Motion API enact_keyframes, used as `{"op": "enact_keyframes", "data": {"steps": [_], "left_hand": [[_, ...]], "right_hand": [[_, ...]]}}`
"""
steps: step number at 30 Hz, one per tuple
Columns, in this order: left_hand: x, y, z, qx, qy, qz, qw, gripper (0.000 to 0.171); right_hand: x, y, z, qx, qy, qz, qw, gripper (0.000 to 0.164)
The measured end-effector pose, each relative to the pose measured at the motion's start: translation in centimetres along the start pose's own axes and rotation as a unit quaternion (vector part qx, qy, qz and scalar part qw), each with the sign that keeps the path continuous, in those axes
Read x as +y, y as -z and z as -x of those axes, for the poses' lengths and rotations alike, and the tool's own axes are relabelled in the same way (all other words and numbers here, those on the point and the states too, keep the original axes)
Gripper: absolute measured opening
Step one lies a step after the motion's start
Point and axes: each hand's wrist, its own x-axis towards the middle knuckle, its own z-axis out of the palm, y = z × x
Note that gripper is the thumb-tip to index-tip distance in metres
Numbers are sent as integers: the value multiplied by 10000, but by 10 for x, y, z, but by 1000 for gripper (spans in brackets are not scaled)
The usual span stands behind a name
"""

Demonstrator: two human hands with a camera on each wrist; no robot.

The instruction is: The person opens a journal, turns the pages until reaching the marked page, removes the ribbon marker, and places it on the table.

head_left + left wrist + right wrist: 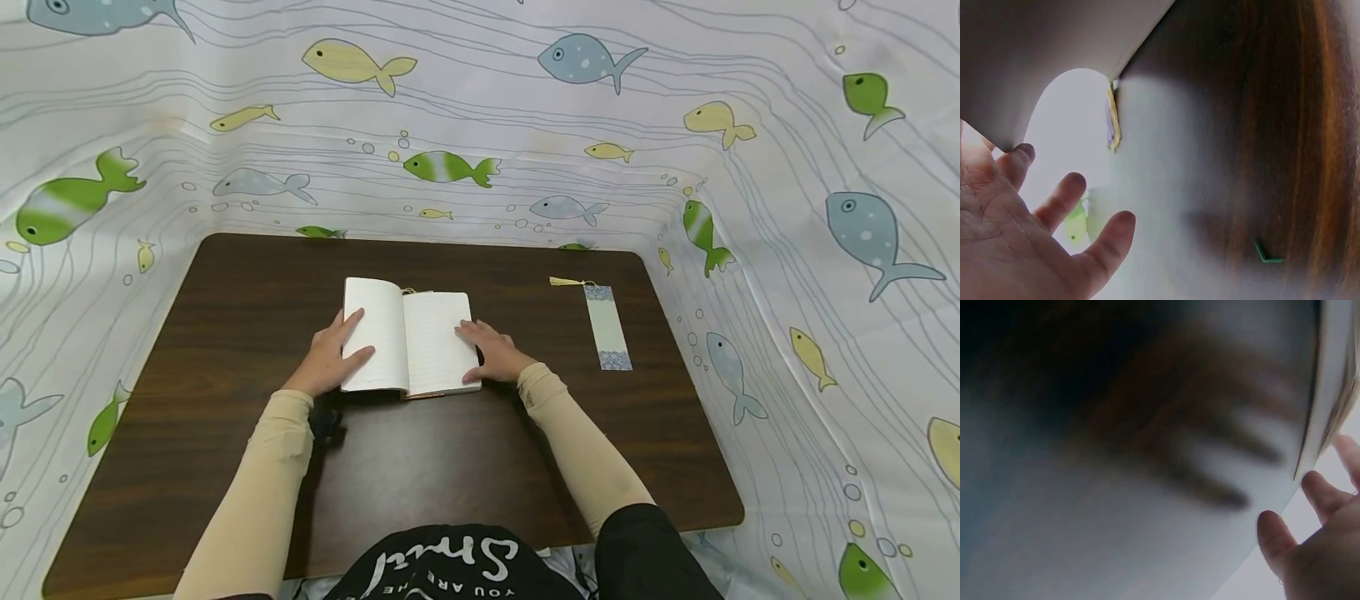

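Note:
An open notebook (375, 333) lies on the brown table, its left page blank and its right page faintly ruled. My left hand (326, 358) rests at the left page's outer edge, thumb and fingers spread over the paper. On the other side, my right hand (498, 354) touches the outer edge of the right page. The left wrist view shows the notebook's underside (1066, 44) close to my spread left fingers (1110, 244). In the right wrist view, the notebook's edge (1329, 381) meets the tips of my right fingers (1322, 494).
To the right lies a pale bookmark (609, 327) with blue patterned ends and a yellow tassel (566, 282). The dark wood table (450, 467) is surrounded by a white fish-print cloth (480, 108) at the back and sides.

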Motion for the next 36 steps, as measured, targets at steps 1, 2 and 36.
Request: {"op": "enact_keyframes", "data": {"steps": [1, 2, 36], "left_hand": [[-1, 0, 0, -9, 11, 6, 10000, 80], [-2, 0, 0, -17, 18, 4, 10000, 80], [-1, -1, -4, 50, 194, 393, 9990, 65]], "right_hand": [[0, -2, 0, -74, -38, 118, 9999, 103], [0, -3, 0, -121, -72, 169, 9998, 104], [-51, -2, -4, 218, 883, -1739, 9806, 83]]}}
